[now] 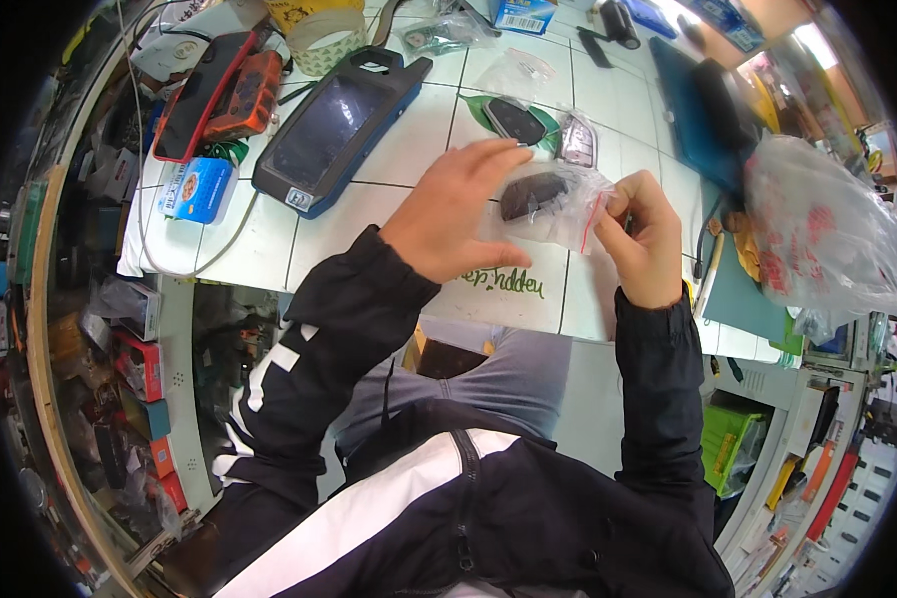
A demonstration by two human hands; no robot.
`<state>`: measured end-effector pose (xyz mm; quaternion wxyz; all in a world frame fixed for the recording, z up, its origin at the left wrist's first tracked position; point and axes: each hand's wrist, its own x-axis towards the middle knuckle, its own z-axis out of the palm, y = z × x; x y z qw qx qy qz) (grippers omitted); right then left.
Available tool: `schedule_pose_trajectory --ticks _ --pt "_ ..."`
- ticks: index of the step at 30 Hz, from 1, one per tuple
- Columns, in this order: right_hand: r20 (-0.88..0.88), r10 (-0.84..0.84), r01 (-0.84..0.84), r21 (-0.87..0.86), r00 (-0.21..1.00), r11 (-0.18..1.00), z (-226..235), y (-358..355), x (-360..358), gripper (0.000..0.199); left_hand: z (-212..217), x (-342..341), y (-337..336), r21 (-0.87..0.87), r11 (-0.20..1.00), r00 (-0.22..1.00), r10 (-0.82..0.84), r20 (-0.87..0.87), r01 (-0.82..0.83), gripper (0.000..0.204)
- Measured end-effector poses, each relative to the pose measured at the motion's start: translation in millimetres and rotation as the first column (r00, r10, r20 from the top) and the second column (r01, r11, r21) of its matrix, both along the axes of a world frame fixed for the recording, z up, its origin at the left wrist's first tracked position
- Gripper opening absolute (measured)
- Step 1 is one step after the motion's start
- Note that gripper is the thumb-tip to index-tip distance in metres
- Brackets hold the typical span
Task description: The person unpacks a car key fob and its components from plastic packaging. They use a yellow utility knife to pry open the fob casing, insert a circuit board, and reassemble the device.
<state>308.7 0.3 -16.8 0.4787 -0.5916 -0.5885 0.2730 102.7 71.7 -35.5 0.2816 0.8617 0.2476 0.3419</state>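
My right hand (648,237) pinches the red-lined zip edge of a small clear plastic bag (574,221) between thumb and fingers. Inside the bag lies a dark, rounded piece that looks like a car key fob (532,196). To the left of the bag, my left hand (458,211) is open, its fingers stretched out and its thumb apart, with nothing in it. Just beyond the bag, a black key fob (515,122) rests on a printed green leaf of the tabletop. Beside that fob is a silvery key-shaped piece (577,140), seemingly in clear plastic.
A rugged handheld tablet (329,130) lies left on the white tiled tabletop (528,311). Farther left are a red-edged phone (204,95), an orange device (244,97) and a blue box (198,189). A tape roll (326,43) stands behind. A stuffed plastic bag (817,229) sits right.
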Motion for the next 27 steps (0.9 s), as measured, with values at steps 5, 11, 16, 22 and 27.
schedule_pose_trajectory --ticks 5,11,16,22,27 --pt "-0.048 -0.019 0.018 -0.013 0.999 1.0 -6 -13 12 0.011 -6 17 3 0.034 0.999 0.987 -0.008 -0.162 0.014 0.067" --pt "-0.226 -0.074 0.031 -0.187 0.971 0.982 -11 -26 -12 0.021 10 11 -7 0.107 0.992 0.996 -0.058 -0.062 0.065 0.061" --pt "-0.529 -0.026 -0.089 -0.19 0.848 0.978 -5 -20 -25 0.024 27 9 -17 0.059 0.996 0.998 -0.065 0.017 0.064 0.064" --pt "-0.67 -0.058 -0.004 -0.091 0.74 0.996 -10 -25 -39 0.024 30 4 -28 -0.502 0.845 0.95 -0.024 0.312 0.187 0.072" --pt "-0.781 -0.109 0.018 -0.125 0.615 0.992 -14 -23 -42 0.02 16 -14 -23 -0.844 0.436 0.821 0.323 0.471 0.313 0.033"
